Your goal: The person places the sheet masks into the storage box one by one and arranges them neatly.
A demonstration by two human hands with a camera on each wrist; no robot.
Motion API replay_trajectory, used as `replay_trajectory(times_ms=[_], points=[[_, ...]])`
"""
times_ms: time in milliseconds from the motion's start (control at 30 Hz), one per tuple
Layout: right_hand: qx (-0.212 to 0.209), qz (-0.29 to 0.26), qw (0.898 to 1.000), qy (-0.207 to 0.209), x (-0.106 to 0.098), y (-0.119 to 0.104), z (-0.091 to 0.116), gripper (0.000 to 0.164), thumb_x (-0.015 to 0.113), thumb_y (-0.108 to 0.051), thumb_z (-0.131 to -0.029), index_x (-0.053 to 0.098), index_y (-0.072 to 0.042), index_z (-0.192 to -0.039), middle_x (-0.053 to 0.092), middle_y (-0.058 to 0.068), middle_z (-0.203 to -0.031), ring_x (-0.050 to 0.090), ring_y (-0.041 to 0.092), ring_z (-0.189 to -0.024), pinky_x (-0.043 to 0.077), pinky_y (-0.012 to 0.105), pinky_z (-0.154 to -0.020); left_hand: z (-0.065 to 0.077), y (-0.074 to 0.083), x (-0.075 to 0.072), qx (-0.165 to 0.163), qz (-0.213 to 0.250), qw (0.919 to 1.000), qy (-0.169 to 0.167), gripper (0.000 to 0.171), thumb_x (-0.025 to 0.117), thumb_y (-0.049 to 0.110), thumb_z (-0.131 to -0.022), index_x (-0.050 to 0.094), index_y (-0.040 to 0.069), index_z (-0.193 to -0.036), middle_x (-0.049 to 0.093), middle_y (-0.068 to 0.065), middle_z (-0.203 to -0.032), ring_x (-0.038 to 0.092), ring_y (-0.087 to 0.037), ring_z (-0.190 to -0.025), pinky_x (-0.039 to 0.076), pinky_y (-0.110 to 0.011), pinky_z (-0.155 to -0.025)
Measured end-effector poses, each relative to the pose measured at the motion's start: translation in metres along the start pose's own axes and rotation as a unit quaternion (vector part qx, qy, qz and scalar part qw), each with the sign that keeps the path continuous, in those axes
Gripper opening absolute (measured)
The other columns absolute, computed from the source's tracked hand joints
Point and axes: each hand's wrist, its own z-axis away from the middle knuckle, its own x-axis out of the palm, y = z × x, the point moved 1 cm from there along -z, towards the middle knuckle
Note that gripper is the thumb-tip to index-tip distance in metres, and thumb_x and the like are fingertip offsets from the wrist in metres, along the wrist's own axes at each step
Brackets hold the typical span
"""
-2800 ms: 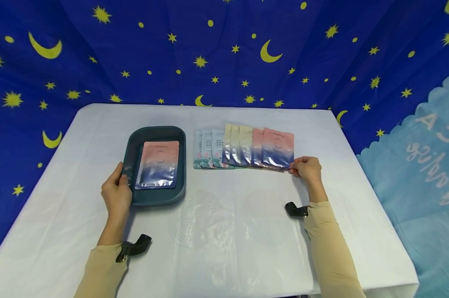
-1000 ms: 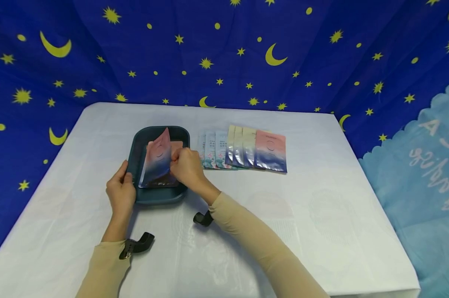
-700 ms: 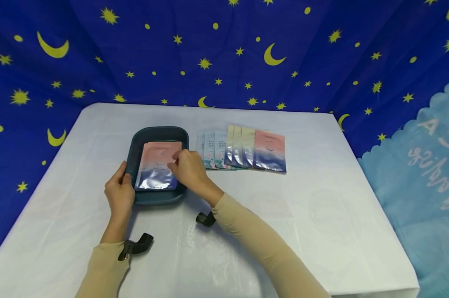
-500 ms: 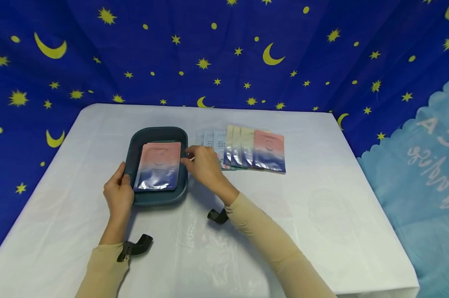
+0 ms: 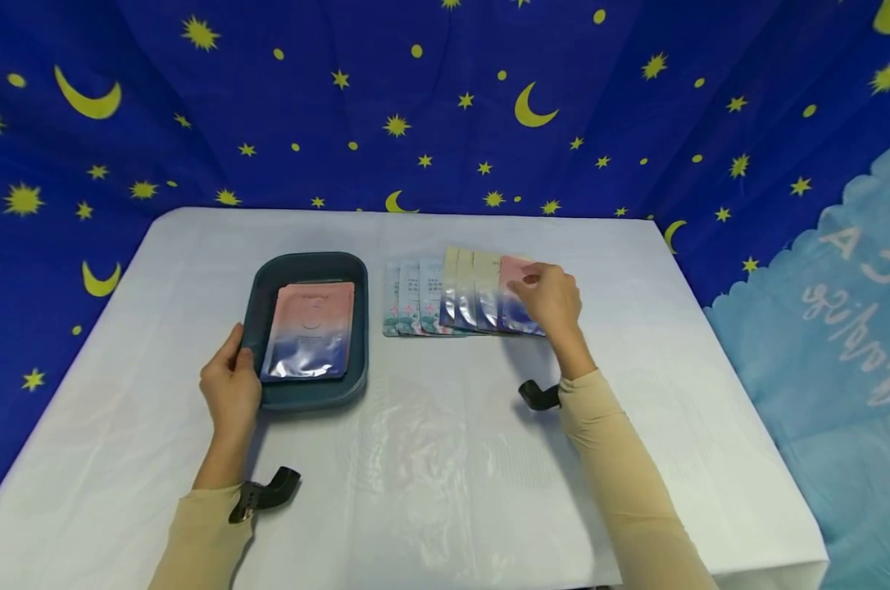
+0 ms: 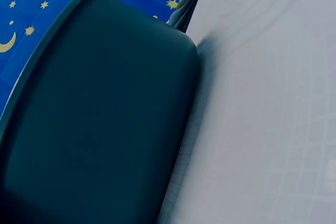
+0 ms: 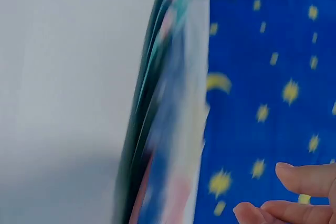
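A dark teal plastic tray (image 5: pixel 297 400) stands on the left of the table in the head view. My left hand (image 5: pixel 231 383) grips its left rim, thumb on top. Pink-and-blue sheet mask packets (image 5: pixel 308 332) lie inside it, nearly flush in a stack. To the right is a fanned row: light blue floral packets (image 5: pixel 410 295), cream-and-blue packets (image 5: pixel 465 291), and one pink-and-blue packet (image 5: pixel 515 303) at the right end. Over that end packet hovers my right hand (image 5: pixel 556 301), partly hiding it. Its thumb and fingers (image 7: pixel 304 179) are apart with nothing between them.
A white cloth covers the table (image 5: pixel 430 459). Behind it hangs a dark blue curtain (image 5: pixel 445 98) with yellow stars and moons. A light blue printed cloth (image 5: pixel 843 328) hangs at the right. Black wrist cameras (image 5: pixel 275 490) sit on both forearms.
My right hand carried a pink-and-blue packet from the row's right end into the tray, laid it on the other one and let go. It has moved back right, over the row.
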Motion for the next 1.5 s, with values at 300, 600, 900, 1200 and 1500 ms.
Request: replay_trajectory(times_ms=[300,600,900,1200,1500], points=[[0.071,0.078,0.993,-0.056,-0.023,0.074,-0.059,0.049,0.062,-0.024,-0.091,0.057,-0.003,-0.135,0.063,0.021,-0.128,0.055,0.043,-0.118,0.047,0.054,-0.093,0.002,-0.003,-0.003,-0.003,-0.004,1.0000,-0.007,0.044,0.042,0.002,-0.099,0.049,0.004,-0.142,0.045,-0.013,-0.147,0.036,-0.028,-0.140,0.029,-0.039,-0.117],[0.068,0.112,0.981,-0.139,-0.004,0.095,-0.086,0.053,0.057,-0.027,-0.095,0.049,-0.003,-0.142,0.041,0.027,-0.149,0.037,0.048,-0.135,0.037,0.056,-0.108,0.004,-0.005,-0.002,-0.008,0.002,0.9998,-0.018,0.043,0.042,0.004,-0.100,0.047,0.005,-0.143,0.044,-0.010,-0.148,0.034,-0.026,-0.141,0.026,-0.040,-0.118],[0.074,0.084,0.989,-0.100,0.005,0.102,-0.089,0.041,0.059,-0.023,-0.094,0.059,-0.006,-0.131,0.050,0.025,-0.141,0.046,0.043,-0.128,0.043,0.055,-0.101,0.003,-0.001,-0.001,0.003,0.000,1.0000,-0.009,0.043,0.042,0.003,-0.099,0.049,0.004,-0.142,0.045,-0.013,-0.147,0.036,-0.027,-0.140,0.029,-0.042,-0.117],[0.101,0.054,0.991,-0.065,0.004,0.099,-0.087,0.022,0.058,-0.021,-0.094,0.063,-0.005,-0.109,0.064,0.019,-0.112,0.058,0.035,-0.099,0.047,0.044,-0.076,0.001,-0.001,-0.002,0.007,0.000,1.0000,-0.004,0.043,0.043,0.002,-0.099,0.049,0.003,-0.141,0.046,-0.013,-0.147,0.037,-0.028,-0.140,0.030,-0.041,-0.116],[0.045,-0.029,0.998,-0.043,-0.002,0.101,-0.086,0.015,0.058,-0.012,-0.096,0.062,0.001,-0.102,0.065,0.014,-0.083,0.059,0.012,-0.059,0.049,0.024,-0.056,0.001,-0.001,-0.002,0.003,0.002,1.0000,-0.005,0.043,0.042,0.003,-0.100,0.049,0.004,-0.142,0.045,-0.011,-0.147,0.036,-0.026,-0.140,0.030,-0.041,-0.116]])
